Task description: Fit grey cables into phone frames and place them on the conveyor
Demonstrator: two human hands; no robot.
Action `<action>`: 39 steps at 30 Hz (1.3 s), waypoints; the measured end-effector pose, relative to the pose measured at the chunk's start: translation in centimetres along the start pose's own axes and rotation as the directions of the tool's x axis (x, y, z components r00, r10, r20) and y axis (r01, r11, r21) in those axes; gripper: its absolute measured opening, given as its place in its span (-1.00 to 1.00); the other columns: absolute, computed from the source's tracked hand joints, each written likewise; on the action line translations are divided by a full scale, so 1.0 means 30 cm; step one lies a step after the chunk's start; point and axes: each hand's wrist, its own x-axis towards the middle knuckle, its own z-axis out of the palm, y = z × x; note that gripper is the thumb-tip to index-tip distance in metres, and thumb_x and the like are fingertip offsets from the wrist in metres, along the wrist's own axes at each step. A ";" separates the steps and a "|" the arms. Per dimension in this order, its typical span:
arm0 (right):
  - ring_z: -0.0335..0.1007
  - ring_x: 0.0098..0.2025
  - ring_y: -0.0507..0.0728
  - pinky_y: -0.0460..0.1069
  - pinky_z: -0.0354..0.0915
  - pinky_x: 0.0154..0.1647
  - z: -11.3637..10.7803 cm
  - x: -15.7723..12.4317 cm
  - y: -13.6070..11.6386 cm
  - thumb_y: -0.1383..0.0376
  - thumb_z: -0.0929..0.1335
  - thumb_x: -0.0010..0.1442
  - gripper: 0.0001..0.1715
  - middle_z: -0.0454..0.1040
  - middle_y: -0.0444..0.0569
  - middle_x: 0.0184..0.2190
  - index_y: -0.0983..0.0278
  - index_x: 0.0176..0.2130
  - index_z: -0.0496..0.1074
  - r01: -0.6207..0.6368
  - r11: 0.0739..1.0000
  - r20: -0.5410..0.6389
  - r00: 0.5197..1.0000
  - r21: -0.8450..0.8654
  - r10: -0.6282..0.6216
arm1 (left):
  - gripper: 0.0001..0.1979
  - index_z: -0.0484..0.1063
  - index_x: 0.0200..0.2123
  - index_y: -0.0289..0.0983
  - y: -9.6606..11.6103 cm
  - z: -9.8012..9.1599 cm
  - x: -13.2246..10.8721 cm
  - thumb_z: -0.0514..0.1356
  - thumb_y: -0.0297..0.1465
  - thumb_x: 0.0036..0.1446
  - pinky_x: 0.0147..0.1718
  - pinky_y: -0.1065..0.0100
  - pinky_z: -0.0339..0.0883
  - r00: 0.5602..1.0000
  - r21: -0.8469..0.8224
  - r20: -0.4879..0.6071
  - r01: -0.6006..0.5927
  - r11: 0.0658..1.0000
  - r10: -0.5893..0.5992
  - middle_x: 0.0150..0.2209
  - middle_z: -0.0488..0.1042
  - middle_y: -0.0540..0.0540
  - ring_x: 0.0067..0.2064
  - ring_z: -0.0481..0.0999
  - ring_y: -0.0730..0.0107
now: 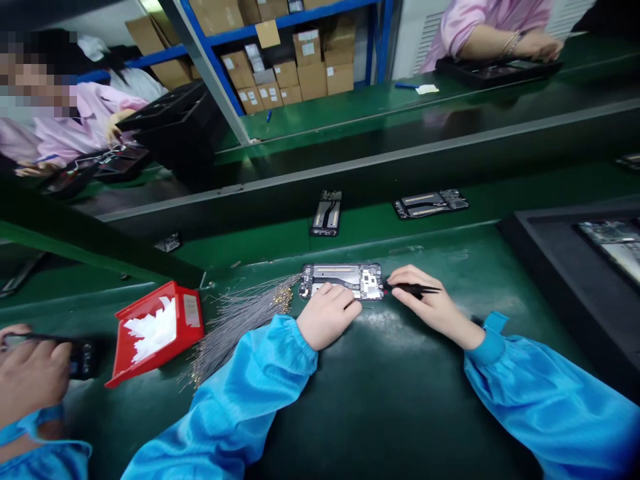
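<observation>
An opened phone (370, 281) lies flat on the green bench, its circuit board and inner parts bare. My left hand (330, 315) holds its near edge, fingers bent over the frame. At its right end, my right hand (425, 303) grips black tweezers (417, 289) between thumb and fingers; their contact with the phone is too small to make out. Just left of the phone spreads a bundle of thin grey cables (240, 323) with gold-coloured ends, partly under my left sleeve.
A red bin (194, 327) of white strips stands left. Beyond it a co-worker's hand (35, 367) holds a dark device. Two opened phones (326, 213) lie on the strip behind. A black tray (540, 247) is right. A metal-edged ledge and post (100, 243) border the bench; people in pink sit opposite.
</observation>
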 end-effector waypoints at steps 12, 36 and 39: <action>0.34 -0.25 0.09 0.03 0.28 -0.21 0.033 0.006 0.003 0.38 0.30 0.09 -0.90 0.41 -0.05 -0.33 0.25 -0.31 0.38 -0.062 0.989 -0.014 0.998 0.132 0.064 | -0.83 0.35 -0.42 -0.27 0.017 0.010 0.038 0.00 -0.46 0.15 -0.39 0.31 0.05 0.992 -0.071 -0.038 0.118 0.991 -0.121 -0.47 0.32 -0.03 -0.37 0.25 0.38; 0.36 -0.33 0.08 -0.01 0.29 -0.29 0.024 0.017 -0.008 0.32 0.33 0.07 -0.93 0.44 -0.05 -0.41 0.28 -0.39 0.41 -0.090 0.988 0.030 0.996 0.123 0.087 | -0.80 0.38 -0.44 -0.28 0.019 0.018 0.044 0.01 -0.44 0.17 -0.38 0.31 0.06 0.987 -0.097 -0.078 0.131 0.987 -0.139 -0.45 0.36 -0.04 -0.37 0.25 0.37; 0.36 -0.33 0.07 -0.01 0.29 -0.28 0.025 0.019 -0.011 0.32 0.33 0.07 -0.93 0.44 -0.05 -0.41 0.29 -0.39 0.41 -0.090 0.988 0.031 0.996 0.125 0.086 | -0.80 0.38 -0.45 -0.28 0.020 0.015 0.045 0.01 -0.44 0.17 -0.39 0.31 0.06 0.987 -0.095 -0.086 0.128 0.987 -0.136 -0.46 0.36 -0.04 -0.38 0.25 0.37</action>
